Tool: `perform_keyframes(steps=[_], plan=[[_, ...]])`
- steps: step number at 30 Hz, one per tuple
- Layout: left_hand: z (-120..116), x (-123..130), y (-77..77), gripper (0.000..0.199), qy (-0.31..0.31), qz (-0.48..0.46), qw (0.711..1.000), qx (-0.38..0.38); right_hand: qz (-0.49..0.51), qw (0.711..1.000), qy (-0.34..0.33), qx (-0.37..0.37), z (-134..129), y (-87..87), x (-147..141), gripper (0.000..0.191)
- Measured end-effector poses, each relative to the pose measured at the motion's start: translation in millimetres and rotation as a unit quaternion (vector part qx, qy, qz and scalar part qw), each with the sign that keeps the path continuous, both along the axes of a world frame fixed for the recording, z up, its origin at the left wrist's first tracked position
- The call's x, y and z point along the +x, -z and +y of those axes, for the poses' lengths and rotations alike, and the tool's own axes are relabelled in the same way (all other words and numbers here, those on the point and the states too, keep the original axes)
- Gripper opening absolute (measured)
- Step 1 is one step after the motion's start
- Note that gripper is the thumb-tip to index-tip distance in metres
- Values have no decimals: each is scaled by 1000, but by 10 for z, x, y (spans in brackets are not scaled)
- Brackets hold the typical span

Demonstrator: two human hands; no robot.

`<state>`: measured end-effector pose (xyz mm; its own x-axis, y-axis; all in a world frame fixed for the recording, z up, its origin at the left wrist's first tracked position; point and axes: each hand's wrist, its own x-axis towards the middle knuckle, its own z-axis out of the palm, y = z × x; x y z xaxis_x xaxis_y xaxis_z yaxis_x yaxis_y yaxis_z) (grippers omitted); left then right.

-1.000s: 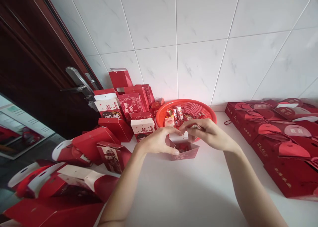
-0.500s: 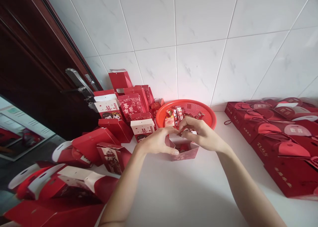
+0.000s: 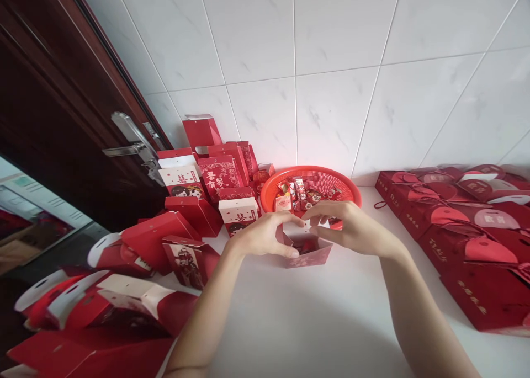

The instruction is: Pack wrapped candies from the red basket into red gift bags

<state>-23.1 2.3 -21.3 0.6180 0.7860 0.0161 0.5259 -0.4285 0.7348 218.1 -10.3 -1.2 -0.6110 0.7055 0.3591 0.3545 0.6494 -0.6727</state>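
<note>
Left hand (image 3: 257, 235) grips a small open gift box (image 3: 309, 257) on the desk (image 3: 306, 323), before the orange basket (image 3: 351, 184).
The right hand's (image 3: 359, 232) fingers curve loosely above it, parted, nothing visible between them; flap contact is unclear. A knuckle catching the raised flap could tip the box, I judge, spilling its contents.

A room of unclear kind, possibly in a home: marbled white tiles (image 3: 335, 107) are lining the wall behind a white table (image 3: 306, 317), and a dark wooden door (image 3: 70, 91) is standing left of it.
</note>
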Motion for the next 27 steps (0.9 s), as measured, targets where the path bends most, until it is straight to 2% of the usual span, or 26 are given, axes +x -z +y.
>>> perform_keyframes(steps=[5,9,14,18,22,25,27], plan=[[-5,9,-6,33,-2,5,999,49,30,998,56,-6,63,-15,212,21],[-6,23,4,27,-9,11,996,92,-25,996,83,-20,185,78,315,33],[16,41,42,21,-6,-12,991,131,-63,993,58,-76,283,144,321,42],[12,29,15,17,-70,-125,977,155,-30,993,5,-112,283,131,264,40],[4,19,-13,30,-164,-272,937,146,52,991,-34,-121,265,140,140,33],[9,27,-16,45,-203,-319,914,146,114,984,-38,-135,267,167,45,33],[14,31,-21,51,-207,-328,911,140,156,972,-52,-165,272,178,12,33]])
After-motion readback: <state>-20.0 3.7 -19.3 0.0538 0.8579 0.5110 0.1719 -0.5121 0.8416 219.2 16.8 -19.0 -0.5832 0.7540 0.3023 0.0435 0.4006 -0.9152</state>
